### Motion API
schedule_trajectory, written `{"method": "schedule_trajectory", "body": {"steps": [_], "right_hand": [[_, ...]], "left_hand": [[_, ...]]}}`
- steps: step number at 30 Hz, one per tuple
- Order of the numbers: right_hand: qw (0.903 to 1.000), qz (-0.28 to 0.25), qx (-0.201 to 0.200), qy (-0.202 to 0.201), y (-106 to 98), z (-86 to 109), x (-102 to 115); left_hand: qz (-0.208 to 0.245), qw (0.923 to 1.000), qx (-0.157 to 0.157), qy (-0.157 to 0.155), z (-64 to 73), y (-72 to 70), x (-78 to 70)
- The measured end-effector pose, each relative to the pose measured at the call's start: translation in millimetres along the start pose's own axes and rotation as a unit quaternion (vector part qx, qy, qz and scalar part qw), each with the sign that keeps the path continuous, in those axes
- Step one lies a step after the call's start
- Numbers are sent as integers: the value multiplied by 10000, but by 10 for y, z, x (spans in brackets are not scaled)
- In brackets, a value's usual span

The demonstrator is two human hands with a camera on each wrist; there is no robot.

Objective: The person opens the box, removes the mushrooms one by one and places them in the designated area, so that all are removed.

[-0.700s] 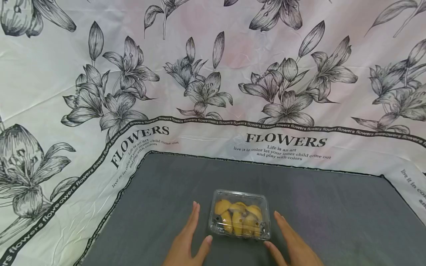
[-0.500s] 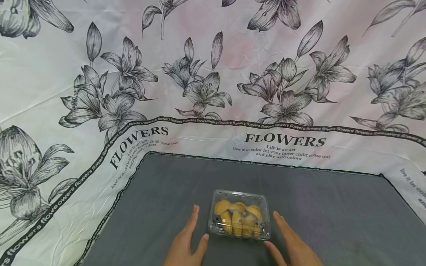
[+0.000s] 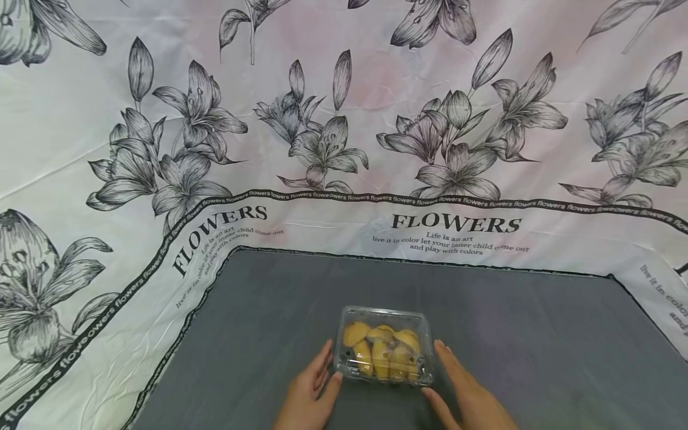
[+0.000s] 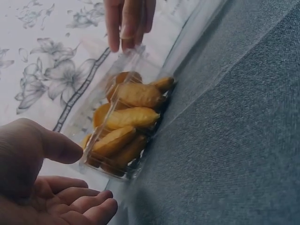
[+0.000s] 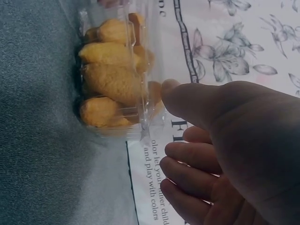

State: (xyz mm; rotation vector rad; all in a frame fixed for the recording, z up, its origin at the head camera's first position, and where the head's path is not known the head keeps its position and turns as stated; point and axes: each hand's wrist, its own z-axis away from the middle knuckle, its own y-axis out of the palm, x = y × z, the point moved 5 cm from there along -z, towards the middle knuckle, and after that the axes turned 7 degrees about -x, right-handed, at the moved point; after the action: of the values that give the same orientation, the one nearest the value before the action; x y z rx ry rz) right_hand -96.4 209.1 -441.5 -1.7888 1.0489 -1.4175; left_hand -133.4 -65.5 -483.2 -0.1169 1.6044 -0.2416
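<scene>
A clear plastic clamshell box (image 3: pixel 383 383) sits on the grey cloth with its lid down. Inside it lie several yellow-brown, mushroom-shaped pieces (image 3: pixel 380 352). My left hand (image 3: pixel 312 388) is at the box's left side, thumb and fingers spread apart, fingertips right by the wall. Across from it, my right hand (image 3: pixel 464 391) flanks the right side the same way, thumb near the front corner. The left wrist view has the left palm (image 4: pixel 51 201) facing the box with its fingers loosely bent. In the right wrist view the right thumb (image 5: pixel 187 101) overlaps the lid's edge.
The grey cloth (image 3: pixel 258 304) covers the surface around the box. Behind and to both sides runs a white, flower-printed sheet (image 3: pixel 333 227) with black bands and lettering; at the back it rises like a wall.
My left hand has moved right, from a gap beside the box to close by its left side. The right hand has also come slightly nearer. The head view has shifted a little.
</scene>
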Motion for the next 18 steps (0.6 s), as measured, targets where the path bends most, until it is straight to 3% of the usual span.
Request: {"method": "schedule_trajectory", "body": {"steps": [7,18], "right_hand": [[9974,-156,600,375,88,-43,-54],[9972,-272,647,273,143,-69,-36]], "left_hand": [[-175,9995,36,-274,-68,66,28],[67,9997,-57,-233,-102,148,56]]}}
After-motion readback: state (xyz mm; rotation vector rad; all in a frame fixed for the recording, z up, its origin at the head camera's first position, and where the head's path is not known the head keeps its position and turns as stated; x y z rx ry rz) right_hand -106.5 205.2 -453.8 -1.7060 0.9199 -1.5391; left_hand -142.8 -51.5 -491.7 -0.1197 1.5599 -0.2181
